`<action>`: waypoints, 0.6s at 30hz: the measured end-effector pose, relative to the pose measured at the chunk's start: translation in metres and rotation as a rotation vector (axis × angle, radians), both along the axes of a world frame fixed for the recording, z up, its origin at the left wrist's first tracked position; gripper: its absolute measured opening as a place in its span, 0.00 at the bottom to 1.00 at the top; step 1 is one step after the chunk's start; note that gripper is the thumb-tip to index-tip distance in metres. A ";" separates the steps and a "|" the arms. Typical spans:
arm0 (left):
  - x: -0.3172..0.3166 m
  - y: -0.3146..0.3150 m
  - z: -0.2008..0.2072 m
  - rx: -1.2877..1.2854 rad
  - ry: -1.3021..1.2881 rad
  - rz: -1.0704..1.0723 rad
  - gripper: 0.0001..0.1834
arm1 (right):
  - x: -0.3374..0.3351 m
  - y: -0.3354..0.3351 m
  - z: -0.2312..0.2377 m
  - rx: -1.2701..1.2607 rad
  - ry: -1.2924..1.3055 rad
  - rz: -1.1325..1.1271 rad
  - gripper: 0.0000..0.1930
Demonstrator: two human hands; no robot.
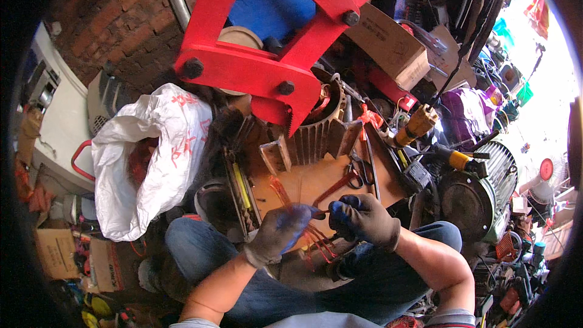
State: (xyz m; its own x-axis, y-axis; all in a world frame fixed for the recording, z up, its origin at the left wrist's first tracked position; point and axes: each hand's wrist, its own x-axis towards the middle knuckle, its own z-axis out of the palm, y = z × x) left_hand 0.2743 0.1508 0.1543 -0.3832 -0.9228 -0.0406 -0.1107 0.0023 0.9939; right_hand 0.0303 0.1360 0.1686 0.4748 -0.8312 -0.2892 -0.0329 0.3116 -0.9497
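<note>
My left hand (279, 232), in a grey glove with blue fingers, is closed around a bundle of thin reddish wires (316, 242). Their ends fan out below it, and others stick up above it. Close beside it, my right hand (367, 220), gloved alike, has its fingers pinched together. Between the two hands runs a short, thin dark piece (322, 212), too small to name. Both hands hover over my lap, at the near edge of a brown board (303, 177). A pair of scissors (359, 171) lies on that board, beyond my right hand. Past them stands a finned metal motor housing (306, 141).
A big red jaw-like frame (243, 82) hangs over the housing. At left sits a white woven sack (155, 170). On the right are a yellow power tool (419, 124), a finned electric motor (480, 188) and a cardboard box (388, 48). Clutter surrounds my knees.
</note>
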 end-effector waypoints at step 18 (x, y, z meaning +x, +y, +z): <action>-0.005 0.003 -0.008 -0.328 -0.149 -0.180 0.14 | 0.006 0.007 0.038 -0.433 0.098 -0.071 0.22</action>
